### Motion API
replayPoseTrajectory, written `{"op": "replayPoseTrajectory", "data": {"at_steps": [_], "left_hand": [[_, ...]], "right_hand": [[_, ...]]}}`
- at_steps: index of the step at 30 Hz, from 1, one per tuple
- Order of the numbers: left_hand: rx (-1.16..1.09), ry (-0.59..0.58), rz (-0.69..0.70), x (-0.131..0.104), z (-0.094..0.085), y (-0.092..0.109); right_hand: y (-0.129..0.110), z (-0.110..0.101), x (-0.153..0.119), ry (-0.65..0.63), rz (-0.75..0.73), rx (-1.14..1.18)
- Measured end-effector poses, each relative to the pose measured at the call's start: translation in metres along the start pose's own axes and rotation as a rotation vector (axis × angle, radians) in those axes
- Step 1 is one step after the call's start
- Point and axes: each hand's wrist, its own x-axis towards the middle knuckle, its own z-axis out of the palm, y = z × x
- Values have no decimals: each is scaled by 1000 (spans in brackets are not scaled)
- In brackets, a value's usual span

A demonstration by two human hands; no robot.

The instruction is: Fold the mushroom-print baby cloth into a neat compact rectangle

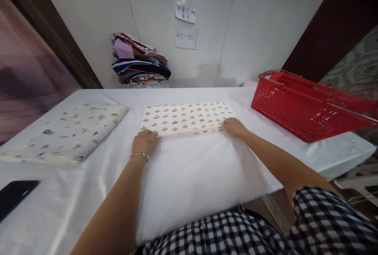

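A cream cloth with small grey, red and blue prints lies folded into a long flat rectangle on the white-covered table. At its near left corner my left hand, with a bracelet at the wrist, has its fingers closed on the edge. My right hand grips the near right corner, fingertips on top of the folded layers. The near edge between my hands shows several stacked layers. Both thumbs are mostly hidden.
Another folded cream cloth with dark prints lies at the left. A black phone-like object rests at the near left edge. A red basket with metal handles stands at the right. Behind the table is a pile of folded fabrics.
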Motion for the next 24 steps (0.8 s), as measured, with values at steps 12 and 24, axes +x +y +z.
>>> {"op": "replayPoseTrajectory", "data": {"at_steps": [12,24], "left_hand": [[-29,50,35,-1,3,-2],[20,61,63,-6,1,4]], "right_hand": [[7,-10,3,52,-25,-24],[11,-5,3,42,-34,112]]}}
